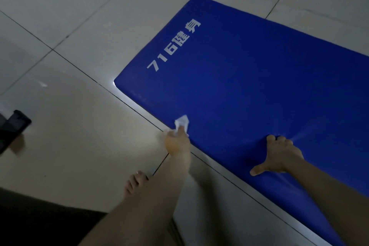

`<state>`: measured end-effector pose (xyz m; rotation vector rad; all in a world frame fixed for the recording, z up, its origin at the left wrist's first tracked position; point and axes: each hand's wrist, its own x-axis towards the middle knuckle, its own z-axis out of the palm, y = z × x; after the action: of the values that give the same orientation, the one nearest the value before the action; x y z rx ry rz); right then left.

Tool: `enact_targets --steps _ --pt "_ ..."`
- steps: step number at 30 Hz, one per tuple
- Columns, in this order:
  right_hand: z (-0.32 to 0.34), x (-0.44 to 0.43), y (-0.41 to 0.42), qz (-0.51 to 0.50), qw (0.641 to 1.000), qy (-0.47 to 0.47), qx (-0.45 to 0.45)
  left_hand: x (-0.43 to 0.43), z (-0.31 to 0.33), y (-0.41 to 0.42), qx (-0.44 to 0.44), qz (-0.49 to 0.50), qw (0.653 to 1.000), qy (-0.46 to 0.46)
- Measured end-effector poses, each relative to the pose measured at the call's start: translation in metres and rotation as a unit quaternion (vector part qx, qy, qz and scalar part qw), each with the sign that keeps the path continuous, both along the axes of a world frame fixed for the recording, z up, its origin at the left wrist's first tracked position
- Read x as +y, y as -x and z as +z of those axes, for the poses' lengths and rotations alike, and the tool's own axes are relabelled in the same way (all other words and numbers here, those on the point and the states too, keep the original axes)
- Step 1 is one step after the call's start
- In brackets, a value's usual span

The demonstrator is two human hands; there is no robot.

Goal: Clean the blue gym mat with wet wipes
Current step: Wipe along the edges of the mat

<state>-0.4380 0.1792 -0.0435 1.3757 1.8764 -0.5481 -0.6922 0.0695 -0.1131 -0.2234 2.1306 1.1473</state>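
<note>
- The blue gym mat (249,86) lies flat on the tiled floor (79,136). It stretches away from both grips and runs out of view beyond the right grip.
- The wet wipe (182,121) is a small crumpled white wad. It sits on the mat's near edge, and one corner pokes out just ahead of the left grip.
- The left grip (177,140) pinches that wipe between thumb and curled fingers and presses it to the mat right at the edge.
- The right grip (279,154) is planted on the same near edge, well to the side of the wipe. Its fingers are curled into the cover, which puckers around them, and the thumb is splayed along the rim. We read this as holding the mat steady.
- The white lettering (173,44) sits far ahead of the left grip, near the mat's short end.
- As for progress, we see no damp streaks or dirt in this dim light, so we cannot tell which parts are already wiped.
- We judge that only the near edge is being worked now. The broad middle and the far side would need passes, unless they are already done.
- A bare foot (135,181) rests on the floor behind the left grip, beside the forearm.
- A dark object (16,124) stands on the floor far to the outside of the left grip — we cannot make out what it is.
- We can see no pack of wipes.
</note>
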Motion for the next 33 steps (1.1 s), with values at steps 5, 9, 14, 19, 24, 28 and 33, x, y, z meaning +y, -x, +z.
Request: enact_targets --steps 5,9,14,19,24,28,33 --pt "0.000 0.001 0.000 -0.004 1.000 0.002 0.003 -0.011 0.003 -0.048 -0.012 -0.061 0.998 0.000" --pt "-0.002 0.000 -0.002 -0.004 1.000 0.000 0.006 0.013 0.011 0.016 0.062 -0.017 0.998 0.016" --pt "-0.003 0.000 -0.004 0.006 1.000 -0.007 0.010 0.023 0.018 0.091 0.098 -0.011 0.994 0.056" --pt "-0.002 0.002 -0.002 0.010 1.000 -0.003 0.004 0.010 0.013 0.038 0.063 -0.014 0.998 0.022" --pt "-0.001 0.003 -0.003 0.006 1.000 -0.002 0.011 -0.007 0.017 -0.073 -0.016 -0.024 1.000 0.004" --pt "-0.002 0.003 -0.004 0.005 1.000 -0.003 0.017 -0.009 0.017 -0.092 -0.050 -0.038 0.998 -0.009" --pt "-0.004 0.002 -0.005 0.005 1.000 -0.002 0.015 0.022 0.018 -0.006 0.032 -0.005 0.999 0.037"
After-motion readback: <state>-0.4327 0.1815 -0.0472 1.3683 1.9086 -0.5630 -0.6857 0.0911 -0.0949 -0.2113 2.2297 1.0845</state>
